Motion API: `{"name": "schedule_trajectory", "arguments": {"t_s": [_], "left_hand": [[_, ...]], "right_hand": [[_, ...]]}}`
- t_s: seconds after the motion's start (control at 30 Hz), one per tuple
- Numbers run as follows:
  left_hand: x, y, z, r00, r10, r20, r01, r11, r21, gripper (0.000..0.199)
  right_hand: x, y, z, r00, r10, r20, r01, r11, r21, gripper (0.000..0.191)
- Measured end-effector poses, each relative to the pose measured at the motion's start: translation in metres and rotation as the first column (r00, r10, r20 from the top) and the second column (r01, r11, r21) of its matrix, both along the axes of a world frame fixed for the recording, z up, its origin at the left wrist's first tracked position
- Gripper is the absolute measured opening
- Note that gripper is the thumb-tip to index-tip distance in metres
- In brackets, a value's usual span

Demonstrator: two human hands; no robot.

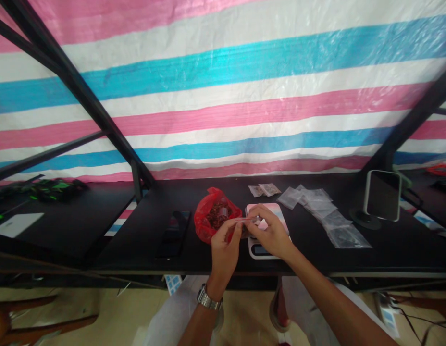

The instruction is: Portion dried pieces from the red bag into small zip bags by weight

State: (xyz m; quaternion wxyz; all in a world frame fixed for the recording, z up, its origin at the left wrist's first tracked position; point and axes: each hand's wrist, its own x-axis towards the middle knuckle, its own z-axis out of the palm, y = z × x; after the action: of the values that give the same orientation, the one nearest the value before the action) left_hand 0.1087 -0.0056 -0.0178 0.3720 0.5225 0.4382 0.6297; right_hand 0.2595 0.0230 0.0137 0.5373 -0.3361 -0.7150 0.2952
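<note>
Striped sheet (223,72) hangs behind the far edge of the black tabletop (389,250). Flat see-through bags (347,236) overlap in a trail from nr the far edge toward the near R corner; tidy enough to pick singly, so best not to nudge them.

Red bag (202,221), L of centre, sits open w/ brown bits (215,217) inside. Its rim is soft, so wrists should stay off it or bits may spill. Scale (278,211) is just beside it, toward the near edge, display (259,250) facing the person; partly under the hands, so any lean on it would throw the reading. Dark phone (176,235) lies nr the tabletop's L edge, well apart from the scale.

L hand (225,245) and R hand (271,233) are both narrow, fingertips pinching a small bag (241,219) btwn them, above the gap btwn red bag and scale. Good grip: one hand steadies the strip, the other works along it w/ light, even pressure, mouth level. Contents prob. brown bits too, but blur + fingers hide most of it, so can't be sure.

Two small packets (269,189) lie nr the far edge, behind the scale. A clear cup (223,213) rests on the bits; fine there if kept upright.
</note>
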Motion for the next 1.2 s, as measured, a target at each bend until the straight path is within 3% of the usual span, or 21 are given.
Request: {"name": "schedule_trajectory", "arguments": {"t_s": [0.2, 0.37, 0.67, 0.73, 0.87, 0.93, 1.03, 1.2], "left_hand": [[-0.004, 0.001, -0.004, 1.000, 0.011, -0.002, -0.011, 0.997, 0.080, 0.027], [-0.014, -0.002, -0.001, 0.997, -0.053, -0.059, 0.059, 0.994, 0.093, 0.029], [-0.028, -0.008, 0.002, 0.955, 0.171, -0.244, -0.146, 0.982, 0.117, 0.031], [-0.030, -0.008, 0.002, 0.950, 0.210, -0.230, -0.176, 0.971, 0.159, 0.028], [-0.038, -0.008, 0.000, 0.935, 0.311, -0.168, -0.279, 0.941, 0.189, 0.039], [-0.045, -0.007, -0.003, 0.934, 0.327, -0.144, -0.302, 0.938, 0.170, 0.036], [-0.057, -0.004, -0.007, 0.923, 0.361, -0.130, -0.341, 0.928, 0.152, 0.036], [-0.072, -0.004, -0.008, 0.893, 0.432, -0.124, -0.411, 0.897, 0.165, 0.032]], "right_hand": [[-0.002, 0.001, 0.000, 0.998, 0.058, 0.009, -0.057, 0.997, -0.054, 0.007], [-0.003, 0.003, -0.003, 0.994, 0.106, 0.008, -0.105, 0.991, -0.078, 0.007], [-0.022, 0.006, 0.008, 0.992, 0.114, 0.056, -0.103, 0.980, -0.172, 0.021], [-0.021, 0.016, 0.009, 0.999, 0.041, 0.023, -0.035, 0.976, -0.216, 0.026], [-0.016, 0.053, 0.008, 0.968, -0.230, -0.099, 0.192, 0.935, -0.297, 0.041], [-0.012, 0.073, 0.006, 0.953, -0.303, -0.014, 0.285, 0.910, -0.303, 0.043], [0.003, 0.092, 0.001, 0.890, -0.382, 0.250, 0.440, 0.863, -0.249, 0.033], [0.068, 0.087, -0.004, 0.684, -0.551, 0.478, 0.691, 0.700, -0.181, 0.029]]}}
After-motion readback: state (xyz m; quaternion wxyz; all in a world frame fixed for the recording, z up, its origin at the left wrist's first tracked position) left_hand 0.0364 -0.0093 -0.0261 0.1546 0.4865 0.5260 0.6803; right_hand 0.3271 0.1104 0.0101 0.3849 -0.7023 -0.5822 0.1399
